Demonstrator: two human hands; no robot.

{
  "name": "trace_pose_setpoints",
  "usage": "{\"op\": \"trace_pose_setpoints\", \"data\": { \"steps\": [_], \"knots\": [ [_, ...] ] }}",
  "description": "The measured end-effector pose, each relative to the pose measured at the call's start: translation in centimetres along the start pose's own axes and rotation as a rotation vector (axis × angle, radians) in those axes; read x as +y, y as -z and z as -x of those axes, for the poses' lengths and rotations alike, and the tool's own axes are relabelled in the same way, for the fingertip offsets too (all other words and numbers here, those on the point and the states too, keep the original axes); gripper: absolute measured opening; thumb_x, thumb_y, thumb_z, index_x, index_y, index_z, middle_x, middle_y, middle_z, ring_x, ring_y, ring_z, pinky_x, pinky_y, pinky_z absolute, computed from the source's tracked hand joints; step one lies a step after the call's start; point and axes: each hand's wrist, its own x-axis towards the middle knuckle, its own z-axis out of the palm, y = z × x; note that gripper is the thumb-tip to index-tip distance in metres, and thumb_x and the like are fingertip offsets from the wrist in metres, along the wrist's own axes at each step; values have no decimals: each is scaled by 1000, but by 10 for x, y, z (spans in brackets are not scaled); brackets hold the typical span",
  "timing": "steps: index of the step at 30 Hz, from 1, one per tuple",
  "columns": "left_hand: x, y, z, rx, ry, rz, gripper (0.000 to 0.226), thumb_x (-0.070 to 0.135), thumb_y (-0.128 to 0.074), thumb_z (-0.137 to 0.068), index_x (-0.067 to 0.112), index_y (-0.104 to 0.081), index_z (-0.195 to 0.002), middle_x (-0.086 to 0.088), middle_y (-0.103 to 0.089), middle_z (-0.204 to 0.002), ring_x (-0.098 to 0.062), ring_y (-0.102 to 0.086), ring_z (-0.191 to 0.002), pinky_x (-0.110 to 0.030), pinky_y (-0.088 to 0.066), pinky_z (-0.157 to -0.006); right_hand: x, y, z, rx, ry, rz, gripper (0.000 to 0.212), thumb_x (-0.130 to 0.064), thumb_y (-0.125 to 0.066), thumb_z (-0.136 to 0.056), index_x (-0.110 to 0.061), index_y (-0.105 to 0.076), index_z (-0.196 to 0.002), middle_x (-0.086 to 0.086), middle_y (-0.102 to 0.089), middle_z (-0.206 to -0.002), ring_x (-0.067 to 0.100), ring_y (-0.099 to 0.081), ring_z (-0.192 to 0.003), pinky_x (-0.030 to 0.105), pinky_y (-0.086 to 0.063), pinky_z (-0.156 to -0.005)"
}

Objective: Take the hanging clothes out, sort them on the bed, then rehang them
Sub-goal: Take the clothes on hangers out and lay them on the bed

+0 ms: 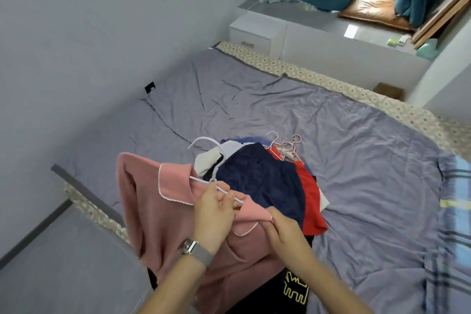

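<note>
The left hand [216, 208], watch [190, 246] on its wrist, was curled round the white hanger [219, 187] at the collar of a pink top [153, 211]. The right hand [280, 231] pinched the collar's right edge between thumb and fingers. The top hung over the near edge of the bed [331, 122], above a black garment [280, 296] with a yellow print. Behind it, on the grey sheet, lay a pile: navy shorts [262, 181] on top, a red garment [311, 199] beside them, a white item [211, 158] at the left. Pink hangers [290, 146] rested at the pile's far side. A nightstand [252, 33] stood beyond the bed.
</note>
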Motion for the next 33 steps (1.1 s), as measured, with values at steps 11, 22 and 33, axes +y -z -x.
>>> {"op": "trace_pose_setpoints", "data": {
  "steps": [11,22,33],
  "knots": [
    [-12,65,-35,79,-204,-639,12,24,-53,-91,23,-63,-83,2,-71,-80,-21,-66,-81,-33,-49,-74,82,103,-139,314,-334,446,35,-33,-56,-92,-10,-57,-118,18,-64,-115,36,-56,-111,38,-41,-87],
    [-143,180,27,205,247,-924,18,25,-43,-90,20,-59,-97,-9,-68,-100,-29,-63,-91,-33,-50,-72,6,-134,-79,-598,-211,552,59,-24,-53,-82,-15,-41,-139,9,-48,-139,24,-48,-126,28,-40,-101],
    [-227,341,295,650,630,-684,25,29,-41,-92,27,-59,-110,1,-65,-117,-23,-59,-109,-26,-46,-83,-229,-331,48,-910,435,585,45,-26,-52,-87,-15,-49,-130,7,-56,-128,23,-54,-115,29,-44,-92]
  ]
}}
